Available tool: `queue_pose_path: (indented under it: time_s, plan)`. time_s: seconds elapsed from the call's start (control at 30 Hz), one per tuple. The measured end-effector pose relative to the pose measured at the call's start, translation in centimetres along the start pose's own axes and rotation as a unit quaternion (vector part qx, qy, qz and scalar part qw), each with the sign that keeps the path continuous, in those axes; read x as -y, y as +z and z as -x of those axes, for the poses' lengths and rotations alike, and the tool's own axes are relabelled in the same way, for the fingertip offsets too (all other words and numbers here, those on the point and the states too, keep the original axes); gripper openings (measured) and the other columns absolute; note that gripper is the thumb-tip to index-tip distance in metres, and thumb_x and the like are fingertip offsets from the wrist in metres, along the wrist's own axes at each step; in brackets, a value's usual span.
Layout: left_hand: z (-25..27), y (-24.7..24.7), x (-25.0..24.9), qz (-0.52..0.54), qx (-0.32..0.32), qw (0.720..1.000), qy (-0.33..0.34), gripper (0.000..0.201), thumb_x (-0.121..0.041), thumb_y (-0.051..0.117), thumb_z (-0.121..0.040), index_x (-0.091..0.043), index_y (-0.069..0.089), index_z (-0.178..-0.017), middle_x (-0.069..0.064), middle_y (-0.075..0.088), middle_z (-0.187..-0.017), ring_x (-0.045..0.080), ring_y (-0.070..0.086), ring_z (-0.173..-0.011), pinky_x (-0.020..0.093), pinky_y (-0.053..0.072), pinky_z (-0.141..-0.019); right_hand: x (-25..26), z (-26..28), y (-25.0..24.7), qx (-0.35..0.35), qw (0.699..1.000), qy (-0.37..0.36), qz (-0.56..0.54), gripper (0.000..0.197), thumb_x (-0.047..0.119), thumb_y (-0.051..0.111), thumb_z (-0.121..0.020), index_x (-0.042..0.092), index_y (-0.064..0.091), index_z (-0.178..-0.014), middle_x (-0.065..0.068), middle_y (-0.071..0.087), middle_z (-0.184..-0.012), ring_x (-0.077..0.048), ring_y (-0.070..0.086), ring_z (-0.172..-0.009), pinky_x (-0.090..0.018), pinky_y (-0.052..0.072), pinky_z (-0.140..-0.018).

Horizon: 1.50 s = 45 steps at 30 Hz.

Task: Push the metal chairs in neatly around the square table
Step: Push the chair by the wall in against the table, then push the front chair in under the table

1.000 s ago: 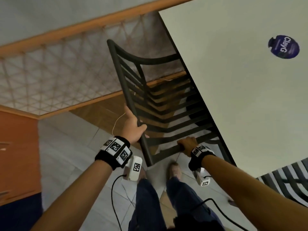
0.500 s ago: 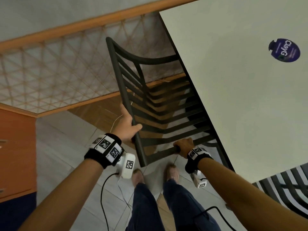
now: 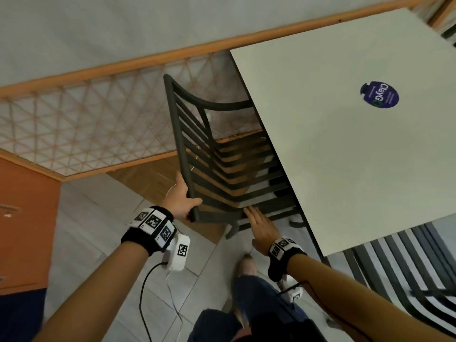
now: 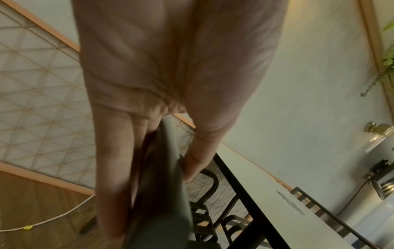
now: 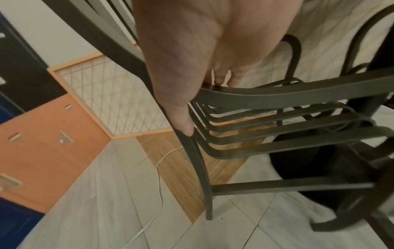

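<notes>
A dark metal slatted chair (image 3: 181, 144) stands at the left side of the white square table (image 3: 345, 156), its seat partly under the tabletop. My left hand (image 3: 190, 196) grips the near end of the backrest's top rail, thumb across it; the left wrist view shows fingers and thumb pinching that rail (image 4: 164, 193). My right hand (image 3: 251, 213) lies open with straight fingers touching the chair's near side rail by the table edge. In the right wrist view the thumb (image 5: 183, 121) lies along the chair frame (image 5: 287, 94).
A second slatted chair (image 3: 407, 280) sits at the table's near side, bottom right. A wood-framed lattice screen (image 3: 86, 124) and a wall stand behind the chair. An orange cabinet (image 3: 24, 230) is at the left. A white cable (image 5: 158, 176) lies on the floor.
My right hand has let go of the chair's side rail and now has straight fingers on it. The chair sits a little further in toward the table. My left hand keeps its grip.
</notes>
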State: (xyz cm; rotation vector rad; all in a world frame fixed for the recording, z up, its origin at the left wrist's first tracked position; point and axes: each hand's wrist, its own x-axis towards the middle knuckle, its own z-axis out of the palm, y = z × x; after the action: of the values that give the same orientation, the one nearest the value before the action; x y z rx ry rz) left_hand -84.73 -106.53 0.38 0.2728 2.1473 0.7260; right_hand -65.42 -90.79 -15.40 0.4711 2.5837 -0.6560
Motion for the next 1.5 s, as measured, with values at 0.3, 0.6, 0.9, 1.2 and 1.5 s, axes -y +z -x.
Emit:
queue_pose_path:
  time_s: [0.3,0.6,0.9,1.2,1.5]
  plan:
    - [8.4,8.2,2.8,0.096,-0.053,0.994,-0.027,0.072,-0.005,0.054,-0.091,-0.025,0.011,-0.146,0.016,0.058,-0.114,0.026,0.066,-0.082,0.045,0.059,-0.075,-3.4,13.8,1.9,-0.034,0.996,0.062,-0.054,0.083,0.017,0.062,-0.084,0.014,0.012,-0.15,-0.012,0.014,-0.159,-0.033,0.035,-0.138,-0.045,0.037,-0.109]
    - [14.6,22.9,2.3,0.141,0.038,0.987,-0.073,0.076,0.0,0.051,-0.09,-0.023,0.01,-0.149,0.025,0.053,-0.127,0.035,0.065,-0.075,0.046,0.054,-0.064,-13.4,26.8,1.8,-0.105,0.977,0.155,-0.102,0.074,0.021,0.067,-0.08,0.01,0.029,-0.143,-0.016,0.035,-0.145,-0.038,0.044,-0.127,-0.049,0.044,-0.101]
    - [17.5,38.7,-4.9,0.178,0.051,0.982,-0.043,0.051,0.0,0.052,-0.089,-0.009,0.034,-0.136,0.015,0.054,-0.095,0.018,0.052,-0.065,0.039,0.051,-0.056,-30.4,37.0,-6.9,-0.156,0.96,0.223,-0.073,0.067,0.024,0.07,-0.082,0.009,0.036,-0.138,-0.018,0.04,-0.14,-0.039,0.045,-0.126,-0.049,0.045,-0.1]
    - [18.3,53.7,-8.6,0.196,-0.01,0.972,-0.128,0.033,-0.014,0.057,-0.089,0.004,0.06,-0.117,0.015,0.052,-0.099,0.022,0.046,-0.06,0.039,0.048,-0.072,-47.6,44.4,-12.3,-0.132,0.947,0.289,-0.049,0.067,0.024,0.071,-0.082,0.007,0.037,-0.138,-0.023,0.04,-0.141,-0.042,0.047,-0.125,-0.048,0.042,-0.103]
    - [15.2,60.0,-9.4,0.182,-0.009,0.956,-0.229,0.044,-0.022,0.06,-0.085,0.005,0.055,-0.12,0.017,0.058,-0.108,0.032,0.054,-0.093,0.043,0.049,-0.093,-58.0,40.0,-11.0,-0.053,0.947,0.316,-0.026,0.064,0.025,0.071,-0.082,0.007,0.042,-0.136,-0.025,0.044,-0.138,-0.042,0.051,-0.119,-0.047,0.046,-0.099]
